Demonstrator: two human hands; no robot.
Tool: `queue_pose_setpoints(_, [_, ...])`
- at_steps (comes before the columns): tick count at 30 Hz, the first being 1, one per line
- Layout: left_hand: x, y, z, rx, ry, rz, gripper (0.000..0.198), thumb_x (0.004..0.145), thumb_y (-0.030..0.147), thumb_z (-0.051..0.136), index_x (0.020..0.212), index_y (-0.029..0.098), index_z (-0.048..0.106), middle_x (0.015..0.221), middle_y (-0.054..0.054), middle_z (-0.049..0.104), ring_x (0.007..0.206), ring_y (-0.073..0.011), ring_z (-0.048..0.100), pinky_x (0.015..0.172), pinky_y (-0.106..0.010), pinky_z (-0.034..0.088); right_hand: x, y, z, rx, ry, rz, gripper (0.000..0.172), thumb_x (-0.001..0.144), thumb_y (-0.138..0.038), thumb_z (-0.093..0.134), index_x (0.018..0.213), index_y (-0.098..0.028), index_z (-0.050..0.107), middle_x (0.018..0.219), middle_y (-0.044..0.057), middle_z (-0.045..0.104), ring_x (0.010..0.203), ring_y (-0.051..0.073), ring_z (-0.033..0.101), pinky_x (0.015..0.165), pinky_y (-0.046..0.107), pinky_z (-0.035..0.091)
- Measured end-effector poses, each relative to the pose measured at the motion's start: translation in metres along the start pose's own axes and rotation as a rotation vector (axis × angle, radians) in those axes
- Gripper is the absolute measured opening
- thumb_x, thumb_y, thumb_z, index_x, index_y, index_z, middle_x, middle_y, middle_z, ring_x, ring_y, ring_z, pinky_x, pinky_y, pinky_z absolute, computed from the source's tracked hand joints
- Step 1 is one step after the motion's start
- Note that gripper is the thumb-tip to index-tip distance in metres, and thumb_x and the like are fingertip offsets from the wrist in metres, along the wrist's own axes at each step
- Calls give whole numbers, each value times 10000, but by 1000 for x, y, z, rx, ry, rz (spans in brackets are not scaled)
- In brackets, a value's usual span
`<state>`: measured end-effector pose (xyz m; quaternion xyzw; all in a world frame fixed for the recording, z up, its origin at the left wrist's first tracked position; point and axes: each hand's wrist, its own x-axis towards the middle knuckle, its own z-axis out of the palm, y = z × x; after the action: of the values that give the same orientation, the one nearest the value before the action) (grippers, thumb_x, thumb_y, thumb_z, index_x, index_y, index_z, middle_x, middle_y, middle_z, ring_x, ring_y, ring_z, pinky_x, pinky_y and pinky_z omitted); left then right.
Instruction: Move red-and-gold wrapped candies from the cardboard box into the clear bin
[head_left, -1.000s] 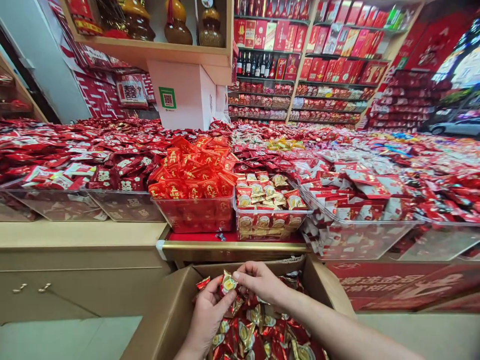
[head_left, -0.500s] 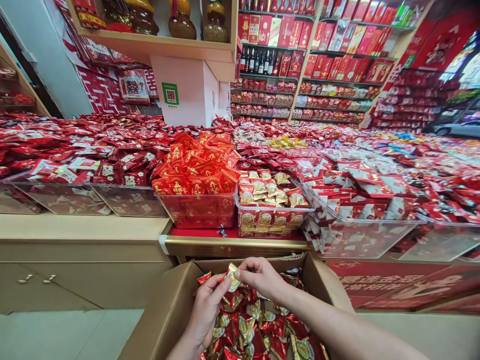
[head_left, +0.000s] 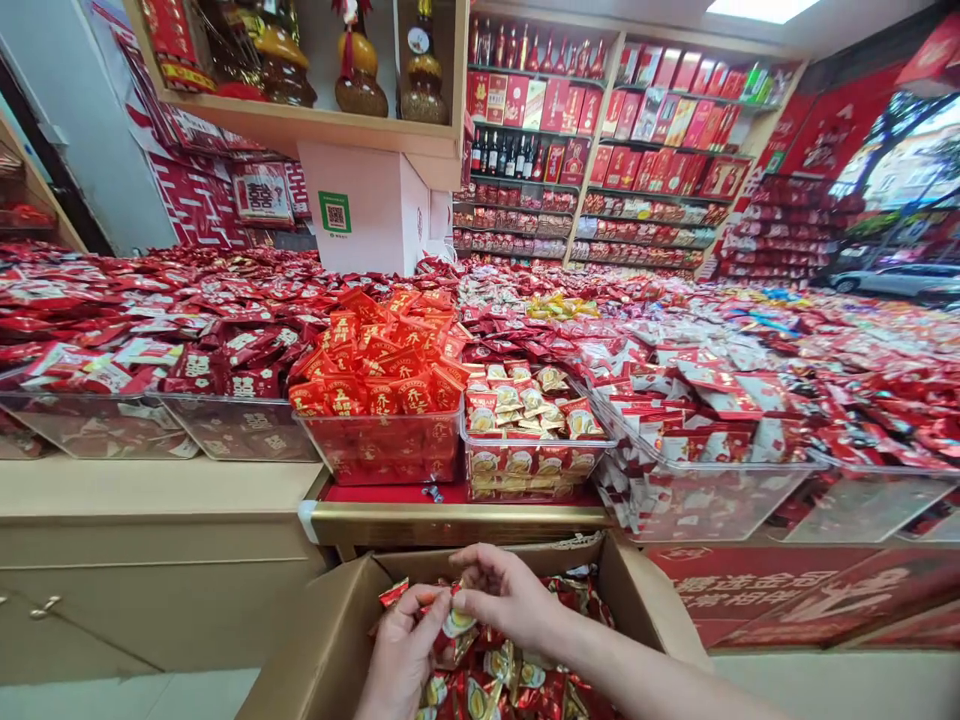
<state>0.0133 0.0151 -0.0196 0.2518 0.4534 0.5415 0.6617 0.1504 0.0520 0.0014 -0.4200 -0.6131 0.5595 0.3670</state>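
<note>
Over an open cardboard box (head_left: pixel 319 640), my left hand (head_left: pixel 405 645) pinches a small red-and-gold wrapped candy (head_left: pixel 459 624) between thumb and fingers. My right hand (head_left: pixel 517 603) comes in from the right, its thumb and index finger closed at the top of the same candy, the other fingers curled loosely above. Part of the wrapper is hidden by the fingertips. Beneath both hands, the box holds many loose wrapped candies (head_left: pixel 517 680) of the same look. A red wrapper end (head_left: pixel 394 593) shows beside my left fingers; whether I hold it, I cannot tell.
A clear bin (head_left: pixel 536 465) of matching candies, stacked in rows, stands on the counter edge beyond the box. Left of it is a bin of bright red packets (head_left: pixel 382 440). More bins (head_left: pixel 705 500) line the counter. A cabinet (head_left: pixel 150 610) stands at left.
The view has tilted up slightly, so the counter and box appear lower. My hands have drawn closer together, and my right fingertips now cover more of the candy's top.
</note>
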Motion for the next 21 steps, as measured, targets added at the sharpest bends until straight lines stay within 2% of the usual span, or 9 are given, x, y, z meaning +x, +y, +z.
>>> queue_pose_setpoints(2, [4,-4,-4,25,11,30,210,593,274,699,755,190,594,625,43,602,495,-83,518,415,-180,420,0,-3,-2,-93,-21,-4,191,641,-264,597,784,-137,606,671,5,572,601,97,478,563,205,382])
queue_pose_setpoints(5, [9,-5,-8,2,21,58,277,568,252,717,808,206,584,680,21,642,600,-122,569,543,-227,457,-1,-7,-6,-164,-24,89,139,650,-242,573,721,-126,600,591,-10,543,526,80,441,498,188,356])
queue_pose_setpoints(7, [11,-3,-11,99,17,130,223,543,247,730,723,187,614,644,26,635,612,-126,562,588,-228,450,-1,-7,-8,-198,-51,109,141,627,-224,587,732,-128,596,590,-15,544,523,76,439,485,178,348])
queue_pose_setpoints(10, [13,2,-11,266,5,225,169,497,264,751,578,157,648,564,22,614,581,-122,527,564,-204,427,-2,-7,-7,-232,-82,108,136,596,-210,615,702,-128,593,628,-6,567,555,81,457,505,175,357])
queue_pose_setpoints(12, [14,4,-10,219,-16,171,198,483,319,749,519,157,641,513,27,593,525,-116,503,511,-208,417,-2,-8,-6,-243,-49,116,106,606,-204,608,670,-124,582,610,-6,560,552,80,454,502,173,356])
queue_pose_setpoints(14, [14,5,-9,77,-24,84,246,465,384,741,501,173,621,494,38,579,480,-115,489,467,-224,413,-3,-10,-5,-276,-1,83,75,627,-191,587,650,-123,570,585,-10,546,544,78,446,500,172,352])
queue_pose_setpoints(16, [14,4,-8,29,9,79,266,463,420,729,513,185,614,495,47,566,449,-110,473,430,-225,402,-3,-13,-4,-322,3,18,72,649,-196,570,654,-125,570,583,-10,542,549,79,446,509,174,352])
queue_pose_setpoints(18, [13,3,-8,169,25,193,234,486,389,729,526,181,629,517,41,567,487,-117,488,467,-221,415,-4,-13,-3,-312,-54,-9,123,635,-212,593,727,-132,580,615,-11,552,557,80,449,507,171,356])
queue_pose_setpoints(21, [9,2,-8,390,-32,318,174,535,338,714,575,182,647,571,25,590,590,-140,526,555,-209,436,-5,-9,-1,-246,-165,6,400,544,-211,679,923,-156,563,695,-15,575,593,85,468,511,161,368])
